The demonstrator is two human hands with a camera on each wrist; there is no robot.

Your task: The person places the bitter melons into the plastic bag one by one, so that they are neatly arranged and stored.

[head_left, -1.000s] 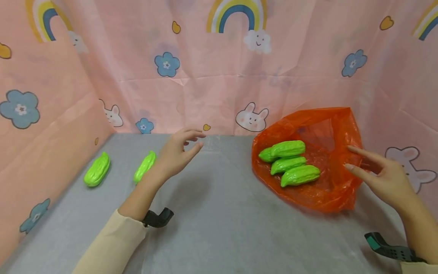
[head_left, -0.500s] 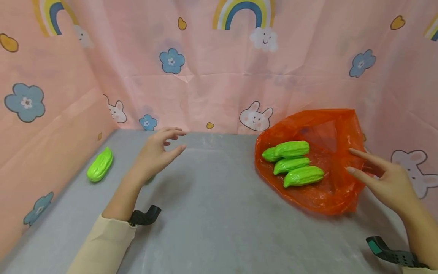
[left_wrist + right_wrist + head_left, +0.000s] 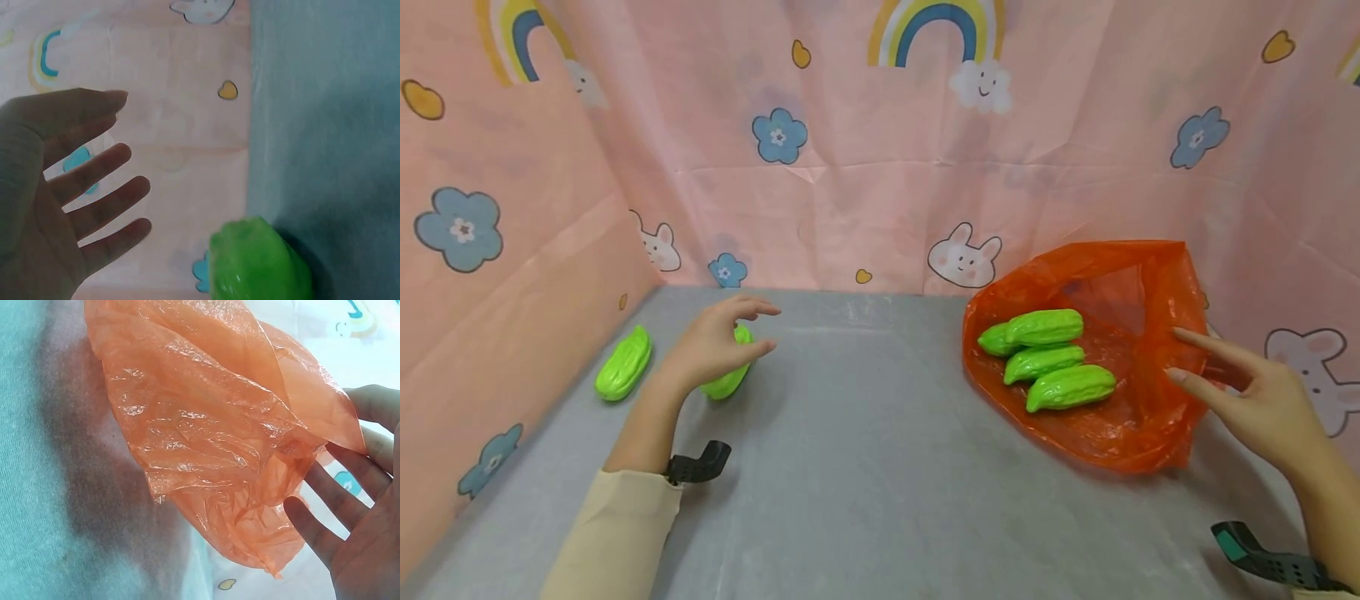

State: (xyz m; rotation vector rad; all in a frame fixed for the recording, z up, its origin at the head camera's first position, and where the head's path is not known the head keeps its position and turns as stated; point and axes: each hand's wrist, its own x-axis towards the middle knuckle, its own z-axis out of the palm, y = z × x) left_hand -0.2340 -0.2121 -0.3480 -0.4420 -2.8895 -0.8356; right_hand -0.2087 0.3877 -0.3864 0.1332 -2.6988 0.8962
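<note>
In the head view my left hand, thumb and fingers spread apart, hovers at a green, ridged bitter melon and partly covers it. Nothing is in its grasp; the left wrist view shows the bare palm, with the melon's end beside it. On the right, the fingers of my right hand are extended against the side of an orange plastic bag. Its mouth faces left, and several bitter melons lie inside. Seen from the right wrist, the bag's edge reaches in among the fingers.
Another bitter melon lies at the far left of the grey tabletop, near the left wall. Pink printed cloth stands upright behind and on both sides. A dark camera mount juts from my left wrist.
My left hand has travelled left and lower, from beyond the nearer bitter melon back to it. The right hand stays at the bag, and the view has shifted slightly.
</note>
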